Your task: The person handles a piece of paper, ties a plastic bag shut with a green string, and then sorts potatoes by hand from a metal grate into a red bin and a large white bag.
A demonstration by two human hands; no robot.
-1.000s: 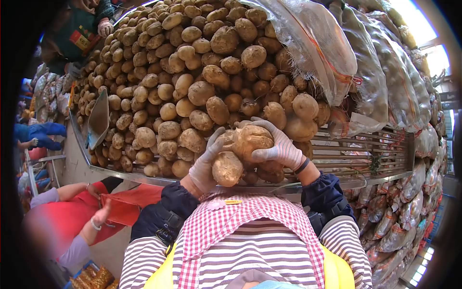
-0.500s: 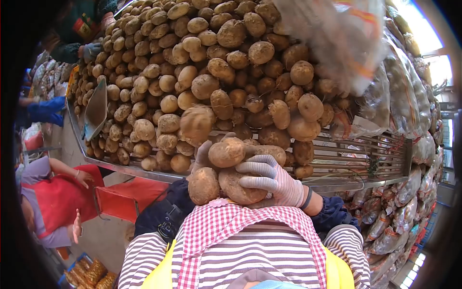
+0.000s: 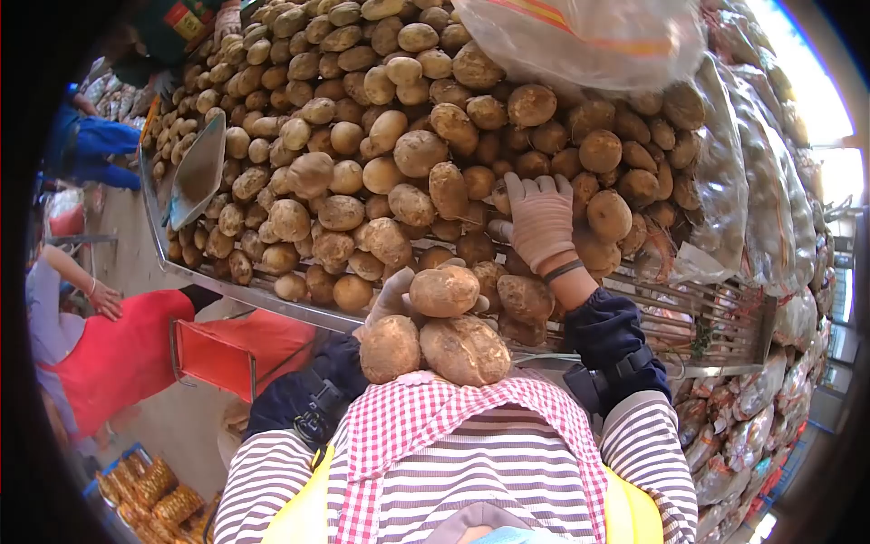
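A metal table (image 3: 294,314) spreads beyond the fingers, bearing a potato pile (image 3: 342,213). Farther out, past the right fingertips (image 3: 545,185), is a clear bag (image 3: 603,41). The right hand (image 3: 542,222) is over the pile, fingers slightly parted; whether they grip anything is unclear. The left hand (image 3: 391,295) cups three potatoes (image 3: 444,291).

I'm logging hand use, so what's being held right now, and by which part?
The left hand cradles three potatoes by their far side; undersides hidden. The right hand is on the potato pile; whether it grips one cannot be told.
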